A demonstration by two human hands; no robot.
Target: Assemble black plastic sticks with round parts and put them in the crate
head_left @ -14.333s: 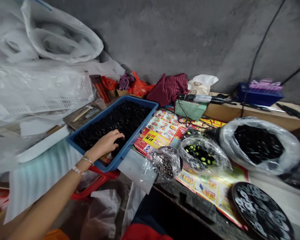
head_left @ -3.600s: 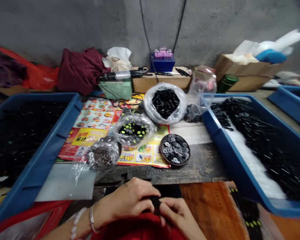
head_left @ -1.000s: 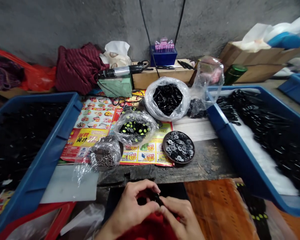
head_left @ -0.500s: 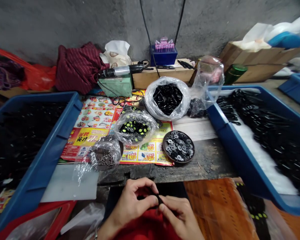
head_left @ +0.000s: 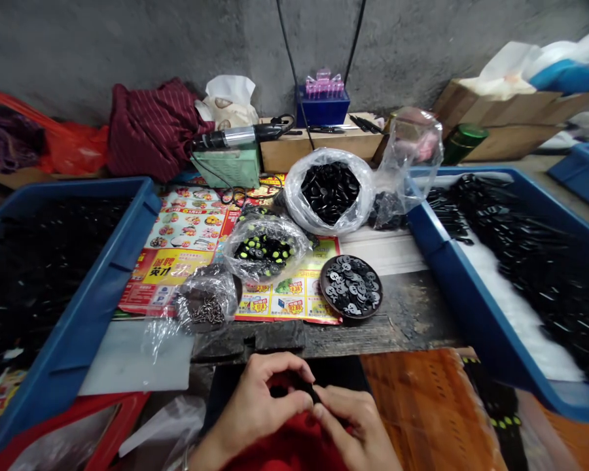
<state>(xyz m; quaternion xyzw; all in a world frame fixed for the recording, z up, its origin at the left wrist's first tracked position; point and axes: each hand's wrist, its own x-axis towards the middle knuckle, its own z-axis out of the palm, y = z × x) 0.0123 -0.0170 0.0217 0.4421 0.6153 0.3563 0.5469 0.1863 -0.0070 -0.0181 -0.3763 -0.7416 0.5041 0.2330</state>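
At the bottom middle, my left hand (head_left: 269, 399) is closed around a small black part (head_left: 305, 387), thumb and fingers pinching it. My right hand (head_left: 346, 415) pinches the other end of the same part with thumb and forefinger. Fingers cover much of it, so I cannot make out its exact kind. In front of the hands, a round dish (head_left: 351, 286) holds flat dark discs with cut-outs. To its left, a plastic bag (head_left: 294, 252) holds black pieces with yellow-green ends. Small metal screws (head_left: 207, 311) lie in another clear bag nearer to me.
A large bag of black round caps (head_left: 330, 193) stands farther back. Blue bins (head_left: 142, 216) with black parts flank the bench; the right bin (head_left: 451, 281) has a white lining. An electric screwdriver (head_left: 240, 136) lies on a green box (head_left: 228, 169). Wires hang from above.
Both hands stay in nearly the same place, still on the black part. My left fingers and thumb have shifted slightly on it. The view has moved a little.
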